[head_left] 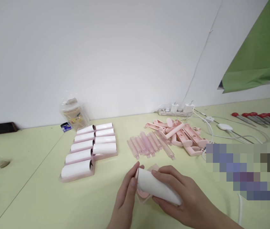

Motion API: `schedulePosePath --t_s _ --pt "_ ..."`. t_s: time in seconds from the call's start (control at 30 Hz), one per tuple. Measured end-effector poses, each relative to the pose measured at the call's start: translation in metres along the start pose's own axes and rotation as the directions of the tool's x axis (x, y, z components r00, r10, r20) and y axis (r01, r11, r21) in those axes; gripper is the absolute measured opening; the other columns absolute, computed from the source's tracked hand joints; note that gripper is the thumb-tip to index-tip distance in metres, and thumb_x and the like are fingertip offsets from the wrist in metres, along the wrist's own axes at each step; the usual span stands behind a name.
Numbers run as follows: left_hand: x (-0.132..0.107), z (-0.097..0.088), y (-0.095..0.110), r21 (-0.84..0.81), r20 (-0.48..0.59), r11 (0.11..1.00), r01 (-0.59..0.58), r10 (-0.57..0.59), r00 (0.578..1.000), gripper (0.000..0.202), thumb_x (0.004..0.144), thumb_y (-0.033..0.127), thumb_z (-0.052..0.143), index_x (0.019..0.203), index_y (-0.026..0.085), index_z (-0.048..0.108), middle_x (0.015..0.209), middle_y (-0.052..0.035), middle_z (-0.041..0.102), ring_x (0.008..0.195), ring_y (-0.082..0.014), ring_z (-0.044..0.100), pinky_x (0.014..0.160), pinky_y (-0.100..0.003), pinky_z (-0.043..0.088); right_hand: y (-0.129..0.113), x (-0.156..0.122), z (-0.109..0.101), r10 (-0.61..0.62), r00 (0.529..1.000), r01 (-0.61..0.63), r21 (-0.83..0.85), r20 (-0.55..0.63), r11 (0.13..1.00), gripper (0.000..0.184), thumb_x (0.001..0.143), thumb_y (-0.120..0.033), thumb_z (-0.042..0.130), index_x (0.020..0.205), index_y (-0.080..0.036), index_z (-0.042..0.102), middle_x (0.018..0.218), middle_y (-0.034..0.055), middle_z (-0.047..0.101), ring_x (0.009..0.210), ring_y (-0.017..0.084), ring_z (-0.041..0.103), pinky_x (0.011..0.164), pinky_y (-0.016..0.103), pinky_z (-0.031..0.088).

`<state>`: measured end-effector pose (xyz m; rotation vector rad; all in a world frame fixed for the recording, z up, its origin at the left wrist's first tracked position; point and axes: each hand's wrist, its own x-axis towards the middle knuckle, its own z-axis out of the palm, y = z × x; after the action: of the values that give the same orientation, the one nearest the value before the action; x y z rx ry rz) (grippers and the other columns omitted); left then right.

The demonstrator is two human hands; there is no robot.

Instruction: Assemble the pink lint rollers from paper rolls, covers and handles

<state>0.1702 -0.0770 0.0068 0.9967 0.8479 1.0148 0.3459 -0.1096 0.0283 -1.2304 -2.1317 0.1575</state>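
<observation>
Between my hands is a white lint roller point(157, 186), tilted, with a pale pink part showing at its left end and a clear pinkish cover point(144, 199) beneath it. My right hand point(185, 195) wraps round the roll from the right. Fingers of my left hand point(127, 192) press against its left end. Just beyond lie several translucent pink tubes point(146, 143). Behind them to the right is a heap of pink plastic handles point(180, 133). To the left, several white rolls point(77, 170) rest in pinkish covers in two columns.
A power strip point(170, 112) with chargers and white cables sits against the wall. A plastic bag with a container point(74, 114) and a phone point(3, 128) stand at the back left. Red-topped tools point(266, 118) lie far right, near a green cloth point(256, 51). A pixelated patch hides the right.
</observation>
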Motion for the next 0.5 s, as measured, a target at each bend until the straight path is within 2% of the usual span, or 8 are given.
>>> schedulePosePath --t_s 0.13,0.2,0.3,0.33,0.4,0.47,0.5 --pt "0.004 0.003 -0.016 -0.02 0.02 0.997 -0.079 0.079 0.997 0.062 0.068 0.065 0.05 0.112 0.022 0.054 0.124 -0.0117 0.051 0.111 -0.0289 0.047 0.091 -0.04 0.04 -0.003 -0.002 0.001 -0.017 0.999 0.015 0.037 0.05 0.999 0.051 0.076 -0.021 0.055 0.121 -0.024 0.031 0.104 0.0089 0.05 0.085 0.017 0.056 0.065 0.026 0.049" --pt "0.002 0.006 -0.02 0.049 0.045 0.982 -0.184 0.182 0.982 0.072 0.066 0.067 0.049 0.122 0.022 0.047 0.131 -0.0123 0.043 0.118 -0.0297 0.041 0.097 -0.04 0.034 -0.003 -0.004 0.002 -0.021 0.998 0.018 0.051 0.064 0.999 0.051 0.076 -0.02 0.054 0.121 -0.025 0.03 0.103 0.0084 0.05 0.084 0.017 0.055 0.065 0.026 0.048" --pt "-0.006 0.009 -0.017 0.193 0.119 0.934 -0.299 0.28 0.953 0.071 0.075 0.06 0.044 0.134 0.025 0.028 0.143 -0.007 0.025 0.129 -0.0264 0.025 0.105 -0.04 0.022 -0.004 -0.005 0.003 -0.022 0.997 0.017 0.061 0.078 0.998 0.05 0.077 -0.019 0.053 0.121 -0.026 0.03 0.102 0.008 0.049 0.082 0.017 0.054 0.064 0.027 0.047" --pt "-0.009 0.008 -0.013 0.226 0.14 0.927 -0.298 0.272 0.952 0.069 0.077 0.057 0.044 0.136 0.026 0.024 0.144 -0.0056 0.022 0.129 -0.0254 0.024 0.105 -0.04 0.021 -0.005 -0.004 0.002 -0.02 0.996 0.014 0.07 0.084 0.997 0.049 0.078 -0.018 0.053 0.121 -0.026 0.03 0.102 0.0082 0.048 0.083 0.017 0.054 0.066 0.027 0.047" --pt "-0.012 0.005 -0.003 0.267 0.133 0.934 -0.237 0.208 0.969 0.063 0.08 0.052 0.043 0.135 0.027 0.025 0.143 -0.005 0.026 0.127 -0.0241 0.029 0.104 -0.039 0.023 -0.006 0.002 -0.003 -0.015 0.993 0.0 0.126 0.121 0.992 0.051 0.078 -0.023 0.056 0.121 -0.026 0.031 0.105 0.0089 0.048 0.086 0.018 0.054 0.069 0.028 0.047" --pt "-0.011 0.0 0.011 0.274 0.036 0.949 -0.153 0.149 0.988 0.059 0.08 0.05 0.046 0.132 0.025 0.033 0.137 -0.0064 0.036 0.123 -0.0242 0.035 0.103 -0.037 0.025 -0.006 0.012 -0.013 0.013 0.989 -0.048 0.233 0.15 0.971 0.053 0.077 -0.031 0.057 0.122 -0.024 0.031 0.108 0.0093 0.049 0.09 0.019 0.053 0.072 0.028 0.046" --pt "-0.009 -0.003 0.018 0.246 -0.034 0.961 -0.123 0.135 0.99 0.059 0.079 0.051 0.047 0.13 0.024 0.036 0.134 -0.007 0.041 0.122 -0.0245 0.037 0.103 -0.036 0.026 -0.005 0.018 -0.018 0.042 0.987 -0.083 0.27 0.152 0.959 0.046 0.08 -0.034 0.053 0.12 -0.023 0.035 0.107 0.0091 0.05 0.09 0.018 0.053 0.074 0.028 0.046"
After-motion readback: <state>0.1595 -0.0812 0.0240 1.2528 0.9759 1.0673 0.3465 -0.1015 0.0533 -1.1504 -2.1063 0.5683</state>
